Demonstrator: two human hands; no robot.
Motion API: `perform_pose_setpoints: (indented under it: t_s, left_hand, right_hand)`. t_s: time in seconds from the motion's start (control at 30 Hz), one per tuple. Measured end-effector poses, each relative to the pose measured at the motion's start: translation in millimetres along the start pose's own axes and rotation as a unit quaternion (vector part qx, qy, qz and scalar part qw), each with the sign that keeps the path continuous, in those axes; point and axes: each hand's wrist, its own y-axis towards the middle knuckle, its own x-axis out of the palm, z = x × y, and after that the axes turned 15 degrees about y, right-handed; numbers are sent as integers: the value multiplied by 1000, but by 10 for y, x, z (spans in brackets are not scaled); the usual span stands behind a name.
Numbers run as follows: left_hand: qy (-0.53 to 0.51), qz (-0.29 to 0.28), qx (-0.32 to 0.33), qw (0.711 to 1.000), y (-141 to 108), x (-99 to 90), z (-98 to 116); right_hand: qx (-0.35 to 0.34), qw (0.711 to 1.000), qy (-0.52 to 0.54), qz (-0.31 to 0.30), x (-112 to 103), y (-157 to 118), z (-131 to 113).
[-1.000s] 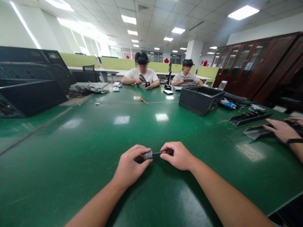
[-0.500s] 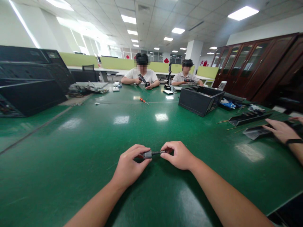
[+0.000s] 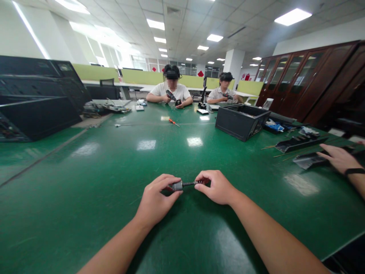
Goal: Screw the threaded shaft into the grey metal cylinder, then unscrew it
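My left hand [image 3: 155,198] pinches the body of a grey cylindrical part with a dark shaft [image 3: 178,185], which looks like a small motor. The shaft points right, toward my right hand [image 3: 215,187]. Fingers and thumb of that hand are closed on the shaft's ridged right end, partly covering it. Both hands hold the part level, low over the green tabletop [image 3: 182,236]. The rear of the grey body is hidden by my left fingers.
An orange screwdriver [image 3: 173,122] lies farther up the table. A black computer case [image 3: 239,121] stands right of it; larger black cases [image 3: 40,114] fill the left. A co-worker's hand [image 3: 339,158] is near metal channels at right. Two people sit opposite holding power drills.
My right hand has shifted very slightly right, and more of the ridged shaft end shows. My left hand stays put. Across the table, the person on the right has raised both hands around the drill.
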Motion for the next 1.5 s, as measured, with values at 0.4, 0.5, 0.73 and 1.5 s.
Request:
perform_pose_setpoints:
  t_s: [0.4, 0.5, 0.73, 1.5]
  left_hand:
    - [-13, 1, -16, 1000, 3, -2, 1]
    - [-17, 1, -19, 1000, 3, 1, -8]
    - [-24, 4, -22, 999, 15, -9, 8]
    - [-32, 20, -47, 998, 34, -15, -24]
  right_hand:
    - [-6, 1000, 6, 6, -21, 1, 6]
    - [-7, 1000, 2, 7, -23, -1, 6]
    - [-8, 1000, 0, 6, -31, -2, 1]
    - [3, 1000, 1, 4, -44, 7, 10]
